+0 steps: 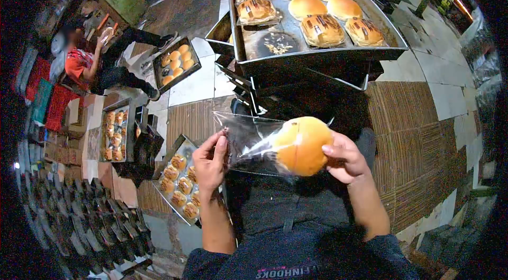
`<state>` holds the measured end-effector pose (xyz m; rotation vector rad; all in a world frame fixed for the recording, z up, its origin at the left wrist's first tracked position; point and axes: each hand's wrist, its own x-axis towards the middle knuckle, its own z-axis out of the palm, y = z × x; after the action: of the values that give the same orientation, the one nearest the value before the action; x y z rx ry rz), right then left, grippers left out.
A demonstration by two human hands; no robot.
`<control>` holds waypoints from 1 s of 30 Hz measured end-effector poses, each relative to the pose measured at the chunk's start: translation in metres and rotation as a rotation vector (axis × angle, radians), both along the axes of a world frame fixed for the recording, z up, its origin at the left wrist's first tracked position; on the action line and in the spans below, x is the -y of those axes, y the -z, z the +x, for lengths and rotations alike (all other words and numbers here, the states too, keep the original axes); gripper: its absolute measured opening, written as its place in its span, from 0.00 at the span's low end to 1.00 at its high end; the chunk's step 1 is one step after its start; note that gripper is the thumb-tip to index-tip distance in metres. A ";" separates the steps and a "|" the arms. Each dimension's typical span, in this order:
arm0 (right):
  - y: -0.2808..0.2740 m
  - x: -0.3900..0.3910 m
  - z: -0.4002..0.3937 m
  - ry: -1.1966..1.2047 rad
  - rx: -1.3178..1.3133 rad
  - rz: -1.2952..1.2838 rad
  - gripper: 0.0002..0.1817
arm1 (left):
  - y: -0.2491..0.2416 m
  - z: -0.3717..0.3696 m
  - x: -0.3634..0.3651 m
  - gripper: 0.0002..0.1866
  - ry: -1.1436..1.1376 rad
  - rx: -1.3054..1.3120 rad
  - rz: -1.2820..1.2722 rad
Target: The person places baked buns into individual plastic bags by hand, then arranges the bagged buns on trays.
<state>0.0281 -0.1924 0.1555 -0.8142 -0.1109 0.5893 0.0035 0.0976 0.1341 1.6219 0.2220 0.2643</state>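
Observation:
A round golden bun [302,147] sits partly inside a clear plastic bag [246,142], held in front of my body. My left hand [210,159] pinches the bag's left end between thumb and fingers. On the other side, my right hand [346,157] grips the bun at its right edge, thumb on top. Just beyond my hands stands a large metal tray [323,55]. Several bare buns [307,7] lie in it, along with wrapped, printed buns [323,30] at the front right and more wrapped buns [256,11] at the left.
Below left is a tray of wrapped buns [181,186]; another tray [117,131] stands farther left. A tray of bare buns [177,64] rests on the tiled floor near a seated person [84,63] in a red shirt. Dark stacked slats [84,222] fill the lower left.

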 end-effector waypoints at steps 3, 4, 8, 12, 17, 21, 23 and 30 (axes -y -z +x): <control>-0.005 -0.005 0.000 -0.014 0.046 0.009 0.34 | 0.006 0.006 0.009 0.13 -0.055 0.088 0.133; -0.005 -0.008 -0.001 -0.043 0.085 -0.031 0.34 | 0.004 0.004 0.014 0.13 -0.059 0.049 0.110; 0.009 -0.005 0.001 -0.071 0.085 -0.229 0.35 | 0.018 0.005 0.018 0.13 -0.186 0.093 -0.042; 0.019 0.017 0.004 -0.236 0.144 -0.167 0.32 | 0.018 0.000 0.013 0.15 -0.109 0.003 0.029; 0.016 0.006 -0.003 -0.095 0.089 -0.228 0.29 | 0.014 -0.007 0.018 0.14 -0.017 0.007 0.028; 0.016 0.009 -0.001 -0.044 -0.085 0.024 0.29 | 0.018 0.001 0.023 0.14 -0.121 0.113 0.148; 0.010 -0.002 -0.005 -0.019 0.011 -0.099 0.29 | 0.027 0.002 0.018 0.12 -0.046 0.096 0.252; -0.001 -0.050 -0.020 0.432 1.185 -0.805 0.33 | -0.003 -0.001 0.089 0.31 0.116 0.140 -0.940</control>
<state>0.0084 -0.1424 0.1563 -1.8384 -0.7907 -0.3721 0.0027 0.0088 0.1376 0.6784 0.1129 0.1441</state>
